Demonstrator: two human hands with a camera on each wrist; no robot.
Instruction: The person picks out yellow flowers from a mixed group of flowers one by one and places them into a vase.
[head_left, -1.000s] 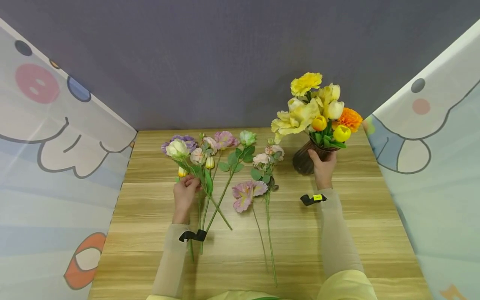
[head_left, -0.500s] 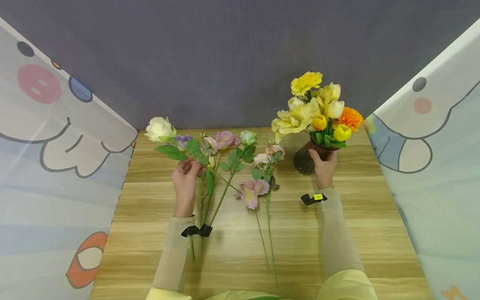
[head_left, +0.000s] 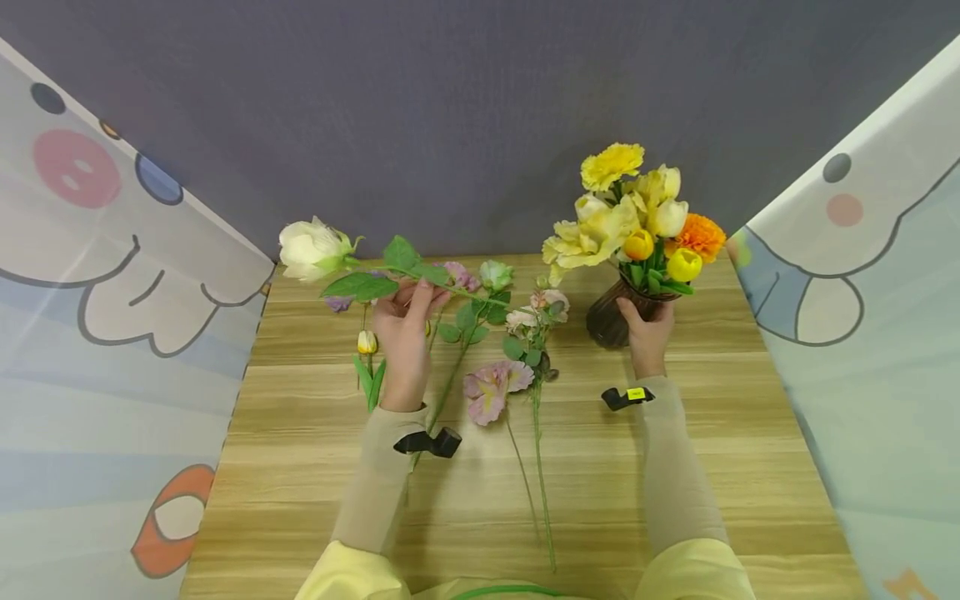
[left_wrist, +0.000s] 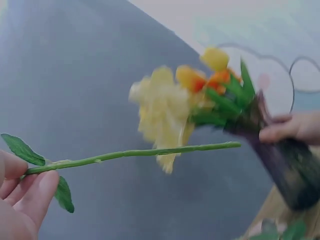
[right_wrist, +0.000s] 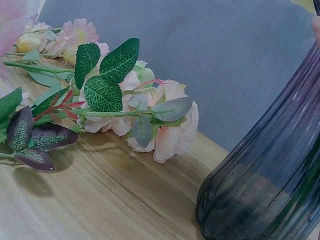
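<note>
My left hand (head_left: pixel 405 342) pinches the green stem of a white rose (head_left: pixel 313 250) between thumb and fingers, above the table's left half. The bloom points left; in the left wrist view the bare stem (left_wrist: pixel 145 152) runs rightward, nearly level. At the right, my right hand (head_left: pixel 649 337) grips a dark ribbed glass vase (head_left: pixel 609 315) near its mouth and holds it tilted. Yellow, white and orange flowers (head_left: pixel 637 218) stand in the vase. In the right wrist view the vase's base (right_wrist: pixel 235 210) is close to the wood, and the right hand is nearly all out of frame.
On the wooden table (head_left: pixel 600 483) lie a pink flower (head_left: pixel 491 390), a pale pink rose stem (head_left: pixel 534 321), a green-white bloom (head_left: pixel 495 275) and a yellow-white tulip (head_left: pixel 367 342). A grey wall (head_left: pixel 465 125) stands behind; printed curtains (head_left: pixel 862 350) flank both sides.
My left hand has lifted the white rose off the other flowers and moved up and right; the rose's bloom has swung left and its stem now lies nearly level. The right hand and vase stay put.
</note>
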